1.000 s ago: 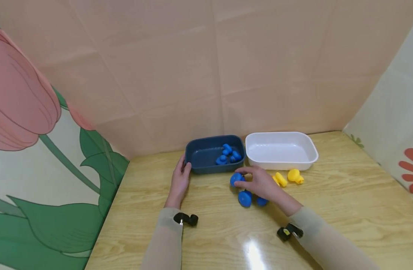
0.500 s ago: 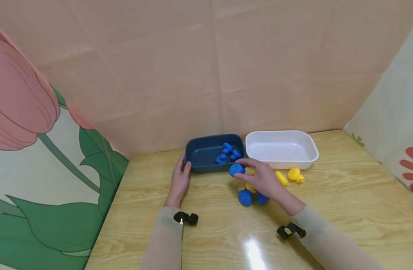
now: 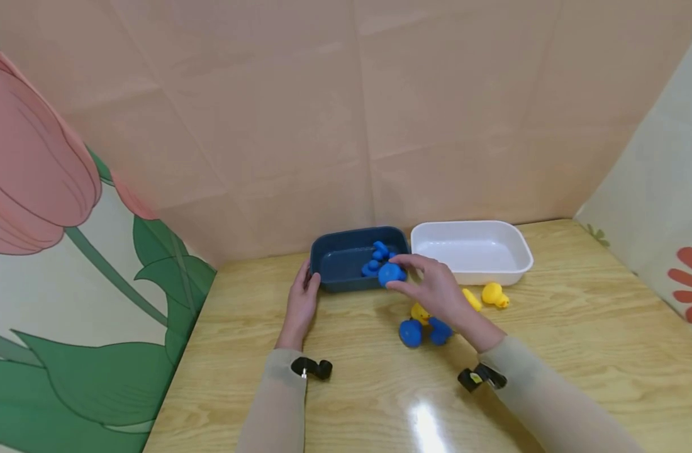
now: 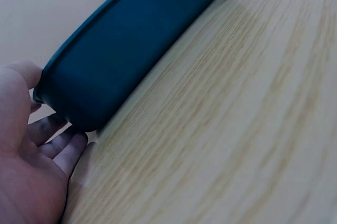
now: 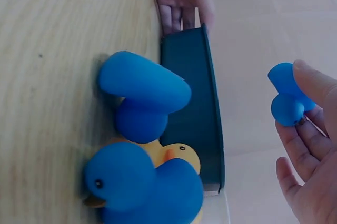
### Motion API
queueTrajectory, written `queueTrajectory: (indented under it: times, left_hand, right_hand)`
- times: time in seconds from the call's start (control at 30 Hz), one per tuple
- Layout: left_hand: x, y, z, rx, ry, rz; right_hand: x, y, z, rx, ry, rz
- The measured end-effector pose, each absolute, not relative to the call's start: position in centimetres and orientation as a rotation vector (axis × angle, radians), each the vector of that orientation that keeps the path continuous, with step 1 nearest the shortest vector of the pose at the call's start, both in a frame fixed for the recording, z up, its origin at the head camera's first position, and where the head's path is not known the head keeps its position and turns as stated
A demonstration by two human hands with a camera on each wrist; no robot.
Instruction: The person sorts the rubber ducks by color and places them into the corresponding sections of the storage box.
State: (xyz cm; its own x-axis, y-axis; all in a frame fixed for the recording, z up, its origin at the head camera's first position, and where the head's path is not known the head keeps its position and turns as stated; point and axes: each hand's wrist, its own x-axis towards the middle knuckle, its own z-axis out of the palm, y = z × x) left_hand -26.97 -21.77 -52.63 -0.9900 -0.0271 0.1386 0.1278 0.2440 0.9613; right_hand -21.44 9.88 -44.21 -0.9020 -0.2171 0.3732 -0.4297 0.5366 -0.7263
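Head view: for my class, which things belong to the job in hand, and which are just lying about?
Seemingly in the job:
right hand, pinching a blue duck
left hand, touching the dark blue tray
blue ducks in that tray
probably the loose blue ducks

Not in use now, perhaps for later:
white tray
yellow ducks

Glare on tabletop (image 3: pixel 368 402); bluish wrist views

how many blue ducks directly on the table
2 visible: left blue duck and right blue duck, both nearer the person than a yellow duck; the right hand may hide others.
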Motion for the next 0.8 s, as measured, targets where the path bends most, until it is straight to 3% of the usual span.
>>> queueTrajectory:
  times: [0.8]
  left_hand:
    - [-27.0,-21.9,-53.0,-0.084,-2.356,-1.876]
  right_hand:
    - [-24.8,9.4,-42.3,0.469,-2.518,1.221]
